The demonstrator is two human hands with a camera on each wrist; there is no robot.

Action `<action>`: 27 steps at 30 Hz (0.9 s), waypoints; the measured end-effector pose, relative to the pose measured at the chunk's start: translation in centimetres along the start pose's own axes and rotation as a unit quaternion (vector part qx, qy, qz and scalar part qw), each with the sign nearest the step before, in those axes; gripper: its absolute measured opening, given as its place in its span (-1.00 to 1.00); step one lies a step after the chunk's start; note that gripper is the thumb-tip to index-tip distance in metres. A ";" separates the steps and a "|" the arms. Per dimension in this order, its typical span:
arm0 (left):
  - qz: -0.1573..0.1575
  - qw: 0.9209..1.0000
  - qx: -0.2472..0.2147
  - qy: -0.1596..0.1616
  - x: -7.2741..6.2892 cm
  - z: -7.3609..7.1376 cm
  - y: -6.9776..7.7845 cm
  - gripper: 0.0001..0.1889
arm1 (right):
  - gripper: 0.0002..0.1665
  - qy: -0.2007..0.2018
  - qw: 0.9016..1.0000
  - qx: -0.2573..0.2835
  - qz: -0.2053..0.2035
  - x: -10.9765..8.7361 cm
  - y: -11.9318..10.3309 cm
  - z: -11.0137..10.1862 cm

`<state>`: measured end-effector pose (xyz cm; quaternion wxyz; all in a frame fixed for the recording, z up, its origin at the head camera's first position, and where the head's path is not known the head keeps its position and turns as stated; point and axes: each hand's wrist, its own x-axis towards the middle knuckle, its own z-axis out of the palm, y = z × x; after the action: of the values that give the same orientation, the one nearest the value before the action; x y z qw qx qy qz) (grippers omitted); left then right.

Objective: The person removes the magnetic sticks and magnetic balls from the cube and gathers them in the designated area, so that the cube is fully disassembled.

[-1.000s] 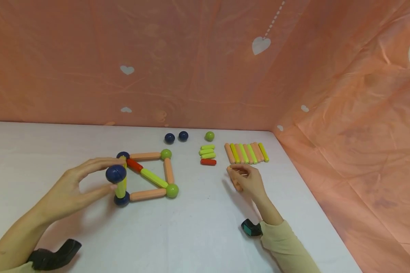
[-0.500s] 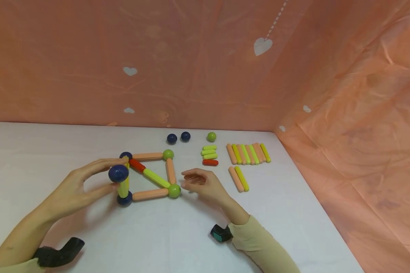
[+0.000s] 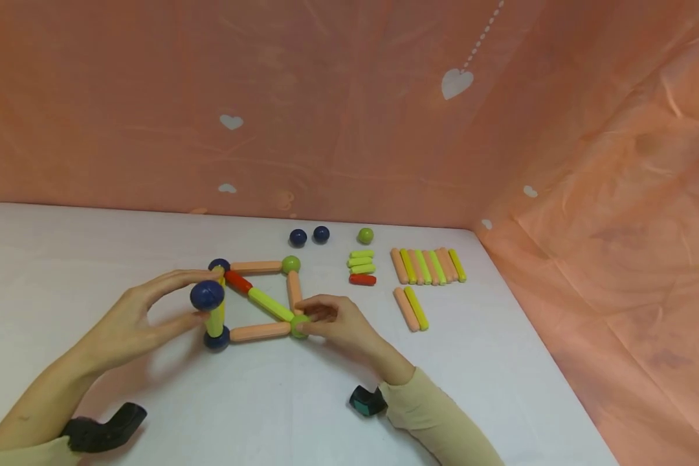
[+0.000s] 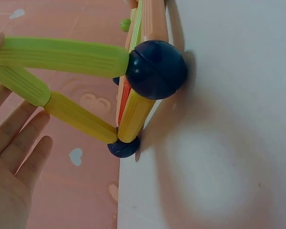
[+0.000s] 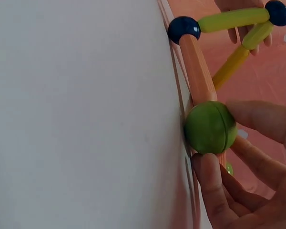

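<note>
On my feed the left hand (image 3: 131, 323) clasps the stick frame (image 3: 270, 304) between thumb and fingers, just under its raised dark blue ball (image 3: 207, 295); the right hand (image 3: 346, 327), well apart from it, pinches the green ball (image 5: 209, 128) at the frame's near right corner. I see the frame resting on the table (image 3: 256, 414); loose sticks (image 3: 428, 266) lie to its right.

Green ball (image 3: 295, 322), well in from the tabletop's (image 3: 256, 414) right edge: partly covered by the right hand (image 3: 345, 327). Peach rod (image 3: 294, 288) beyond it, toward the far edge: near end hidden behind the same hand. Raised blue ball (image 3: 206, 295): cut off in the left wrist view. Both sleeves (image 3: 437, 414): cut off. Tabletop's near edge: out of view.
</note>
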<state>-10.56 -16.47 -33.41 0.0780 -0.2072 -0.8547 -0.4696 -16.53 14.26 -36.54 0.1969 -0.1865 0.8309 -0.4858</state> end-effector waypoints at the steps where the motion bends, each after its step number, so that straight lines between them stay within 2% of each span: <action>1: -0.001 1.000 -0.001 -0.001 -0.1 0.0 0.1 -0.45 | -0.59 -0.001 1.000 -0.003 -0.001 0.1 0.0 0.0; 5: -0.005 1.000 0.003 -0.006 -0.3 0.0 0.4 -0.45 | -0.61 -0.004 1.000 -0.020 0.000 0.8 -0.2 -0.4; 13: 0.027 0.999 0.037 0.008 -0.4 1.0 0.9 -0.49 | -0.64 -0.009 0.999 -0.044 0.001 3.1 -0.5 -1.3; 17: 0.027 0.999 0.045 0.014 -0.2 1.8 1.3 -0.57 | -0.64 -0.004 0.999 -0.034 0.003 4.5 -0.4 -1.5; 22: 0.024 0.999 0.046 0.013 0.3 2.7 2.2 -0.70 | -0.63 0.018 0.999 -0.003 0.029 6.2 -0.2 -1.6; 27: 0.040 0.998 0.049 0.023 0.9 3.7 2.7 -0.74 | -0.62 0.031 0.999 0.014 0.042 7.7 -0.4 -1.3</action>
<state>-9.99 -11.79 -33.05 0.1264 -0.2265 -0.8654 -0.4286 -23.70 11.22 -36.75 0.1933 -0.1334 0.8368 -0.4945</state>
